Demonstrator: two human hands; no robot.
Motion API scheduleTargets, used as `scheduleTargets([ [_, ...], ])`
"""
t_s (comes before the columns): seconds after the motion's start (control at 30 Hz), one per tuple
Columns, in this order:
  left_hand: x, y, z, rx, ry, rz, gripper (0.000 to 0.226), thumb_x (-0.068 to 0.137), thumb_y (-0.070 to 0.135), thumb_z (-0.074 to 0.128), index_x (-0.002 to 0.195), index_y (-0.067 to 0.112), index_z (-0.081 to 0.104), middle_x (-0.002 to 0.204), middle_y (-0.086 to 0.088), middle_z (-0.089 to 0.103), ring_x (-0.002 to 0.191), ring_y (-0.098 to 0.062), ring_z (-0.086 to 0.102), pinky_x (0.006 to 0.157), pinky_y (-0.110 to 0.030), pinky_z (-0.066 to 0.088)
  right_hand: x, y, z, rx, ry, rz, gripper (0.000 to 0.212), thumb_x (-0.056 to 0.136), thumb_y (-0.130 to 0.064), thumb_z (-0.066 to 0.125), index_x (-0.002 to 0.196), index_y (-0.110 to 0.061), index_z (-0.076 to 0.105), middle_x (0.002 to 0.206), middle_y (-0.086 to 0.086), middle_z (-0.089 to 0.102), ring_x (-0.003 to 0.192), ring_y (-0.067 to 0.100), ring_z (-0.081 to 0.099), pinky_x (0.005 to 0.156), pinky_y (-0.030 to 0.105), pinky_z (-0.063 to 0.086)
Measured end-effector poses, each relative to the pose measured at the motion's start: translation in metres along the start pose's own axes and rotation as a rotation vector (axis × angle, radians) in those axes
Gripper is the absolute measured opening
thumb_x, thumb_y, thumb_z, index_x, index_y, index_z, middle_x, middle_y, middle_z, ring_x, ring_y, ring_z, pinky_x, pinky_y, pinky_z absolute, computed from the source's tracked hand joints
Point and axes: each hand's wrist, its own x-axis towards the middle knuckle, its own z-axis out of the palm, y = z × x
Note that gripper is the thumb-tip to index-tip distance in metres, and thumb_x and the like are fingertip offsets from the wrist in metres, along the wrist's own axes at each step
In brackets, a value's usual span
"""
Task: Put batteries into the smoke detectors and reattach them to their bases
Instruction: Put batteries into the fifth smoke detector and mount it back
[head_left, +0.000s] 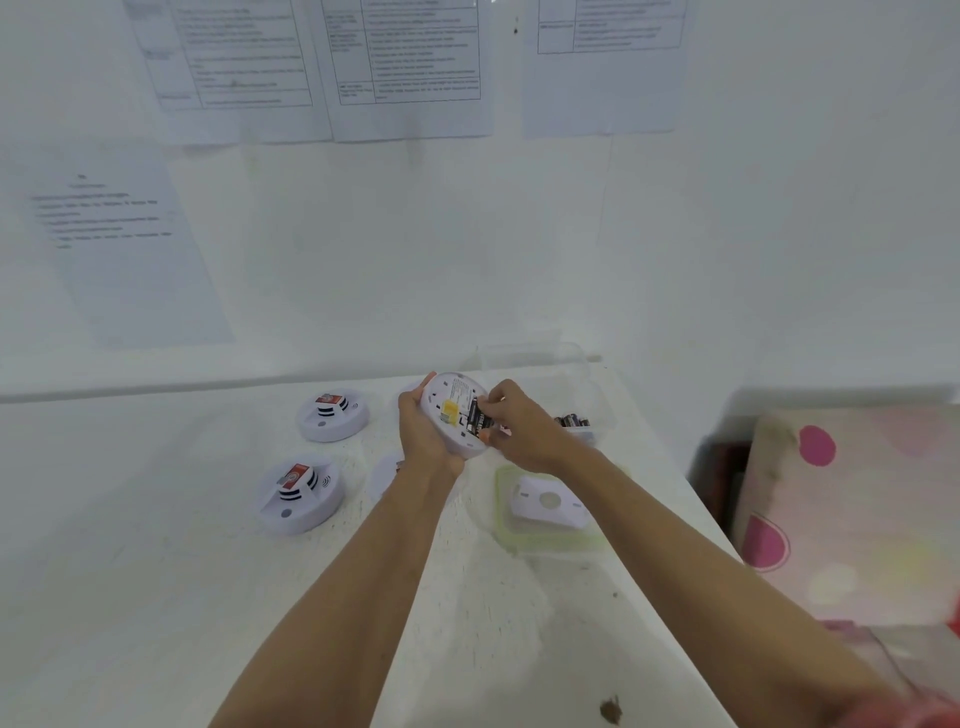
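My left hand grips a white smoke detector turned back side up above the table, its yellow label showing. My right hand pinches a black battery at the detector's battery slot. Two more white detectors, one at the back left and one nearer, lie on the table with red-labelled tops. A white base plate lies in a pale green lid to the right. More batteries sit in a clear container behind my right hand.
Another white round base lies partly under my left forearm. The white table ends at a wall with printed sheets. A pink dotted cloth lies beyond the table's right edge.
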Motion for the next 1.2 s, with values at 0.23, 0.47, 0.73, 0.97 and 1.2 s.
scheduleTargets([
  [0.23,-0.012,0.005,0.011,-0.064,-0.100,0.039,0.043,0.089,0.036,0.032,0.069,0.014,0.063,0.070,-0.009,0.059,0.070,-0.025,0.051,0.067,-0.032,0.038,0.000,0.005,0.001,0.124,0.159,-0.041,0.036,0.093,0.001,0.046,0.128,-0.004,0.053,0.124,0.015,0.042,0.115,0.026,0.041,0.088,0.011,0.033],
  [0.47,-0.017,0.006,0.016,-0.071,-0.092,0.049,0.049,0.090,0.035,0.034,0.062,0.014,0.068,0.074,-0.009,0.059,0.073,-0.027,0.052,0.072,-0.035,0.040,0.002,0.005,-0.016,0.257,0.269,0.030,0.041,0.074,-0.007,0.075,0.114,-0.004,0.065,0.112,0.012,0.065,0.104,0.022,0.061,0.082,0.014,0.041],
  [0.73,-0.008,-0.001,0.011,-0.024,-0.009,0.081,0.028,0.087,0.033,0.037,0.110,0.021,0.050,0.091,-0.006,0.057,0.078,-0.025,0.055,0.068,-0.033,0.046,0.002,0.012,-0.009,0.206,0.142,0.037,0.037,0.084,-0.009,0.065,0.119,0.001,0.058,0.101,0.000,0.044,0.093,0.011,0.045,0.068,0.013,0.035],
  [0.97,-0.019,0.001,0.016,-0.001,-0.029,0.078,0.050,0.090,0.034,0.028,0.064,0.018,0.068,0.071,-0.006,0.061,0.067,-0.024,0.054,0.065,-0.031,0.042,0.000,0.017,-0.002,0.209,0.115,-0.025,0.040,0.089,-0.007,0.057,0.129,-0.004,0.053,0.120,0.013,0.046,0.098,0.014,0.044,0.075,0.007,0.036],
  [1.2,-0.027,-0.002,-0.002,-0.075,-0.007,0.029,0.055,0.091,0.034,0.034,0.054,0.021,0.072,0.088,-0.007,0.063,0.087,-0.027,0.055,0.090,-0.044,0.041,-0.021,0.031,-0.028,0.059,-0.084,0.170,0.030,0.073,-0.002,0.073,0.103,0.000,0.069,0.111,0.015,0.067,0.090,0.020,0.060,0.080,0.026,0.045],
])
